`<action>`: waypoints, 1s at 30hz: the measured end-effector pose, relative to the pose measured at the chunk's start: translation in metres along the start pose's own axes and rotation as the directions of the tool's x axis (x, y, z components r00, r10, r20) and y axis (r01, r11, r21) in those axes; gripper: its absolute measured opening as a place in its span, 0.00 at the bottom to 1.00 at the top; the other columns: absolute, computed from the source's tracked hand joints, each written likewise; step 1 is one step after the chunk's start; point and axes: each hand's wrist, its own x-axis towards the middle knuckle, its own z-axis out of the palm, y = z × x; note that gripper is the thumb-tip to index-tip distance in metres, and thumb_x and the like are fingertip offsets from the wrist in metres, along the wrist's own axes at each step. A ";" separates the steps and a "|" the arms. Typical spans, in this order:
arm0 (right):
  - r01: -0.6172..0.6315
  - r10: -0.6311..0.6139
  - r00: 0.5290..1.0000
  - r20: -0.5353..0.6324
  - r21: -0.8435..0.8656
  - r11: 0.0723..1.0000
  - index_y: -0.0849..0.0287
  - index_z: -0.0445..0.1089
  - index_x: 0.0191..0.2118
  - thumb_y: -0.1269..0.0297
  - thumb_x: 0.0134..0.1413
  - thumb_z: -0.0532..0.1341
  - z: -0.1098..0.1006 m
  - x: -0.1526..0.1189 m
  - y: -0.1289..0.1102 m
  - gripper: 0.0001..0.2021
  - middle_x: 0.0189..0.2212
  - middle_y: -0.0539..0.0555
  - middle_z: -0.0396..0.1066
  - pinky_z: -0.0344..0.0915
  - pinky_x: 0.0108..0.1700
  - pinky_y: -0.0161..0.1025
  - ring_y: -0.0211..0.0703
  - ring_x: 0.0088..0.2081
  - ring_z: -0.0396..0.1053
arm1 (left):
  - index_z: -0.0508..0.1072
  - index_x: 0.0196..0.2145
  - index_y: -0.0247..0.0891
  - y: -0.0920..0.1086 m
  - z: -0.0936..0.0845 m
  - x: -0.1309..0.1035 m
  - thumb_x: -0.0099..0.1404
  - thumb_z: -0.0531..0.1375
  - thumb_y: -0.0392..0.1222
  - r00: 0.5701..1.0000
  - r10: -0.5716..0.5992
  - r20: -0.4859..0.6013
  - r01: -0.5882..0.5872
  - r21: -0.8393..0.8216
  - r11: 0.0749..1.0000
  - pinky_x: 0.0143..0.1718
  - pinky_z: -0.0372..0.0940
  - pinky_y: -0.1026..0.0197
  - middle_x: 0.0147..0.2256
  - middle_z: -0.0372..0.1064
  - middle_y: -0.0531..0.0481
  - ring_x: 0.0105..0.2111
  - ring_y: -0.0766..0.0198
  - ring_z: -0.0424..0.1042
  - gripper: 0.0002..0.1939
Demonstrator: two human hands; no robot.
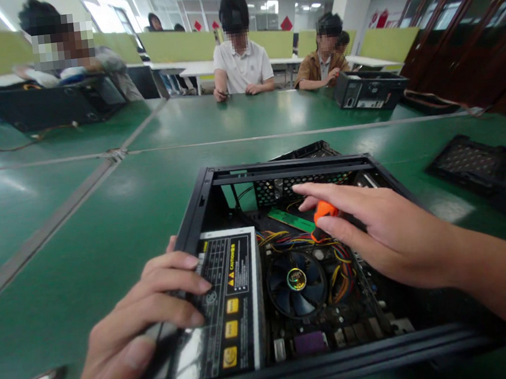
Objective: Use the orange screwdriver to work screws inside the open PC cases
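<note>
Orange plastic shows between thumb and fingers of the right hand (388, 235), which grips what looks like a screwdriver (326, 209) above the computer case (296, 169), beyond the fan (296, 281). The left hand (152, 308) lies spread, unclenched, over the power supply (239, 263) at left. Apparently, inside work is under way; next calls for steadying the case and sparing the cables (344, 264).

Hands (389, 238) at open computer case (326, 367)
</note>
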 end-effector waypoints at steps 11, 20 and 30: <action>-0.016 0.016 1.000 -0.021 -0.003 1.000 0.59 0.63 0.63 0.68 0.66 0.55 -0.003 0.001 -0.001 0.21 0.49 0.57 0.75 0.70 0.52 0.43 0.45 0.48 0.74 | 0.78 0.30 0.51 -0.010 -0.014 0.003 0.57 0.53 0.43 0.996 0.048 0.081 -0.051 0.030 0.998 0.62 0.53 0.42 0.34 0.76 0.51 0.46 0.47 0.67 0.12; 0.033 -0.024 0.997 -0.067 0.131 0.991 0.52 0.75 0.48 0.64 0.60 0.62 -0.021 -0.014 -0.015 0.11 0.38 0.51 0.80 0.74 0.37 0.38 0.44 0.35 0.78 | 0.78 0.33 0.51 -0.015 -0.018 0.001 0.57 0.53 0.40 0.982 0.085 0.167 -0.091 0.028 0.996 0.62 0.52 0.45 0.39 0.76 0.53 0.48 0.49 0.66 0.14; 0.108 -0.116 0.993 0.028 0.197 0.974 0.53 0.75 0.48 0.65 0.61 0.61 -0.017 -0.013 -0.012 0.11 0.38 0.52 0.79 0.73 0.37 0.36 0.43 0.37 0.77 | 0.78 0.35 0.52 -0.015 -0.019 0.002 0.56 0.52 0.39 0.976 0.095 0.198 -0.103 0.028 0.994 0.63 0.51 0.47 0.40 0.76 0.55 0.50 0.50 0.64 0.15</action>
